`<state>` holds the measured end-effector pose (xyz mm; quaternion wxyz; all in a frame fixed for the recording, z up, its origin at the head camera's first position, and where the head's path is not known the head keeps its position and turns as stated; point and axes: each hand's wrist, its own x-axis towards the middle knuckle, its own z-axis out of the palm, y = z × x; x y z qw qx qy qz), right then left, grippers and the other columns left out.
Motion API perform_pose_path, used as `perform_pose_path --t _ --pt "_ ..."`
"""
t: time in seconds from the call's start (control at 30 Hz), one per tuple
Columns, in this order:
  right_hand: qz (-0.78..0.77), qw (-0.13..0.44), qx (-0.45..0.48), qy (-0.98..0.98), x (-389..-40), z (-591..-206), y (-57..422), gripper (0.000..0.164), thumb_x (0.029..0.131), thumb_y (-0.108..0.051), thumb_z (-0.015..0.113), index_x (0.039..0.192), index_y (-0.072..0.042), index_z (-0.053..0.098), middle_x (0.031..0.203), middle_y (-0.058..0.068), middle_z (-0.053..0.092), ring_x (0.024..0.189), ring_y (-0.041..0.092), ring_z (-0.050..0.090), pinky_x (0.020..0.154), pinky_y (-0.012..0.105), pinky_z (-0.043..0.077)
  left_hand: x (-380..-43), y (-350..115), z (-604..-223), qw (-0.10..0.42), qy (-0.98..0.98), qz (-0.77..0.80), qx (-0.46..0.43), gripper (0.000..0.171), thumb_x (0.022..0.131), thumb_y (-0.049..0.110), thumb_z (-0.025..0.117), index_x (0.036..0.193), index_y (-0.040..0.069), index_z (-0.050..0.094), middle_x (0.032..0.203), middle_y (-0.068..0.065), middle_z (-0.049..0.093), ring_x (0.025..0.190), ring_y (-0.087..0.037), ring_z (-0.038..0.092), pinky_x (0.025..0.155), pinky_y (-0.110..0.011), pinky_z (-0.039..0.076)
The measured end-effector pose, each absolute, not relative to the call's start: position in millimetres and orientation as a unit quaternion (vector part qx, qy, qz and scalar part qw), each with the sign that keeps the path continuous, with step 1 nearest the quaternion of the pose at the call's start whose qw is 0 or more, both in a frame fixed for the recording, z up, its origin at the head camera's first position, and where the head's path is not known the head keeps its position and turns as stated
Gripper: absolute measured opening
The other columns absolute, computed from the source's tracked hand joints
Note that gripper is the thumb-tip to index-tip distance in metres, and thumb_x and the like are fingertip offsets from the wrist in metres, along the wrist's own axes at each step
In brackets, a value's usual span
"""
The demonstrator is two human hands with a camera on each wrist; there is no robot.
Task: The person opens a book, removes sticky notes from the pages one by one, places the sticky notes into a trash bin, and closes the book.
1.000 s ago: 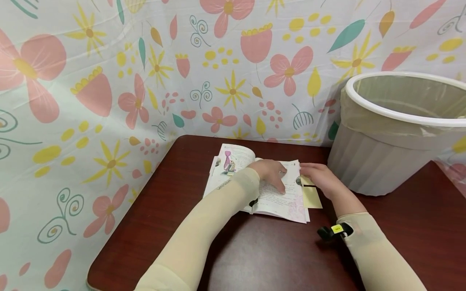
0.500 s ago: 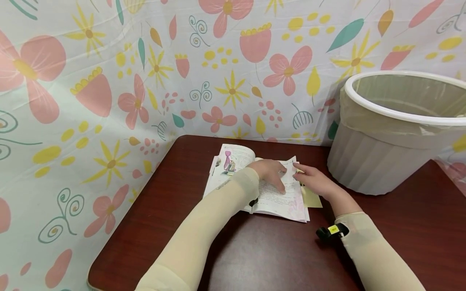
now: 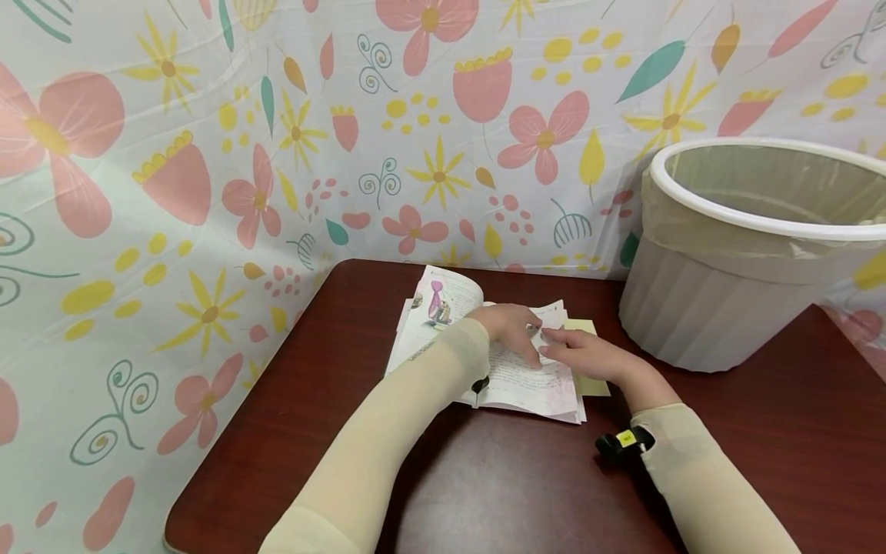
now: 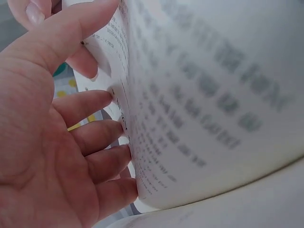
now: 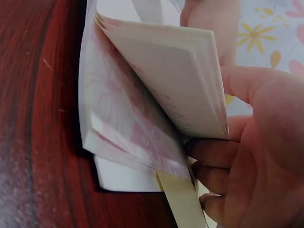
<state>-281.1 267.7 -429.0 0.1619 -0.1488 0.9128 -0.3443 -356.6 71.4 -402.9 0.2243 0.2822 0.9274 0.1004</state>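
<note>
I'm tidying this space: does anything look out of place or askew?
Pale yellow paper juts past the right edge of the open white printed book, breaking its outline. The grey ribbed wastebasket stands on the dark reddish-brown table, an unusual spot.

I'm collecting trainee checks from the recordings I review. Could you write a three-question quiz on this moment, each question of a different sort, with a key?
1. Multiple choice: What does the left hand touch?
A) the curtain
B) a mug
C) the open book

2. True or false: The bin lies on its side.

3. Fill in: In the right wrist view, the right hand holds up a few ____.

Key:
1. C. In the left wrist view, its fingers rest against the book.
2. False. The bin stands upright on the table.
3. Pages.
</note>
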Motion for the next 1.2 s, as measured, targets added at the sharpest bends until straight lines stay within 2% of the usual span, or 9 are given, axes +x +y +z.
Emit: perform_pose_path --t 0.17,0.4,0.7,0.97,1.07,1.2 --pt "-0.344 0.158 -0.147 0.914 -282.6 -429.8 267.4 0.091 0.104 -0.059 0.052 0.164 0.007 0.037 0.168 0.031 0.036 0.156 0.052 0.032 0.119 0.066 0.032 -360.9 68.5 -402.8 0.227 0.925 0.089 0.293 0.096 0.074 0.063 0.085 0.160 0.034 0.055 0.165 0.013 0.047 0.154 -0.011 0.042 0.119 -0.032 0.037" --pt "-0.360 0.159 -0.141 0.908 -282.7 -433.0 269.4 0.086 0.104 -0.056 0.055 0.163 0.005 0.041 0.168 0.029 0.038 0.156 0.050 0.034 0.118 0.064 0.036 -358.3 55.4 -396.4 0.260 0.915 0.100 0.291 0.093 0.074 0.064 0.085 0.157 0.030 0.059 0.162 0.013 0.051 0.153 -0.011 0.044 0.118 -0.033 0.038" --pt "-0.352 0.151 -0.135 0.914 -284.0 -433.4 271.6 0.089 0.102 -0.058 0.057 0.162 0.005 0.042 0.166 0.029 0.041 0.156 0.050 0.034 0.118 0.064 0.035 -345.2 26.3 -391.3 0.224 0.905 0.102 0.346 0.085 0.087 0.062 0.075 0.159 0.020 0.057 0.163 0.005 0.053 0.155 -0.017 0.044 0.122 -0.035 0.034" --pt "-0.361 0.153 -0.132 0.910 -282.3 -433.7 273.7 0.090 0.101 -0.058 0.058 0.163 0.004 0.041 0.168 0.028 0.039 0.157 0.049 0.032 0.119 0.065 0.032 -327.3 -4.1 -390.6 0.217 0.899 0.113 0.362 0.081 0.093 0.057 0.071 0.163 0.020 0.052 0.166 0.001 0.050 0.156 -0.019 0.043 0.124 -0.035 0.031" --pt "-0.362 0.152 -0.131 0.910 -281.5 -433.0 274.0 0.089 0.101 -0.058 0.059 0.164 0.003 0.042 0.168 0.028 0.038 0.157 0.049 0.031 0.120 0.065 0.031 -317.3 -18.6 -391.6 0.211 0.898 0.114 0.370 0.081 0.094 0.056 0.070 0.164 0.021 0.050 0.171 -0.003 0.043 0.160 -0.022 0.036 0.126 -0.036 0.026" --pt "-0.362 0.151 -0.128 0.911 -280.3 -431.2 274.4 0.089 0.101 -0.058 0.059 0.164 0.002 0.042 0.168 0.028 0.038 0.158 0.049 0.030 0.121 0.065 0.029 -310.5 -37.7 -399.2 0.195 0.903 0.118 0.365 0.082 0.094 0.057 0.069 0.166 0.022 0.047 0.178 -0.009 0.026 0.167 -0.028 0.018 0.130 -0.042 0.018"
